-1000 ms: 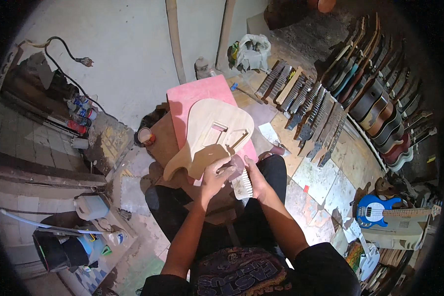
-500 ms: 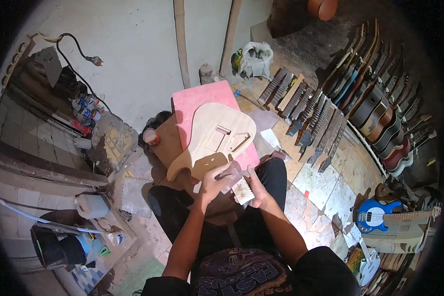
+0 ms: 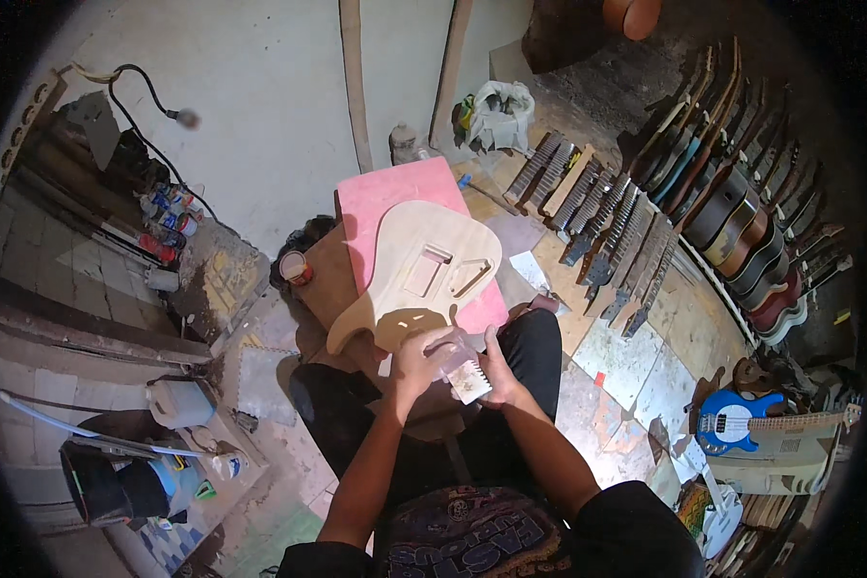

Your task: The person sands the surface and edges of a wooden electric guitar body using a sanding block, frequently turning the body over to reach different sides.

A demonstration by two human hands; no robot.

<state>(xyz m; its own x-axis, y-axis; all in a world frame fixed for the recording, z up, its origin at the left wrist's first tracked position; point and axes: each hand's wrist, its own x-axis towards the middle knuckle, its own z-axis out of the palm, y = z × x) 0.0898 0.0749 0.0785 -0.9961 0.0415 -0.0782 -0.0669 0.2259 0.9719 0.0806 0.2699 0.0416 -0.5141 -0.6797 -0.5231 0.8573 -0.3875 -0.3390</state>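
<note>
Toothed block, teeth facing right, long axis slanting down-right

Beyond the fingers, the guitar body is bare matt wood; between them, the toothed block is smudged, perhaps plastic.

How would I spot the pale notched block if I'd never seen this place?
Find the pink board, with a pale guitar body on it. Below it in the picture, between the left hand and right hand, is the block, next to a mauve sheet. Unlike the smooth-edged guitar body, it has a comb-like row of teeth.
</note>
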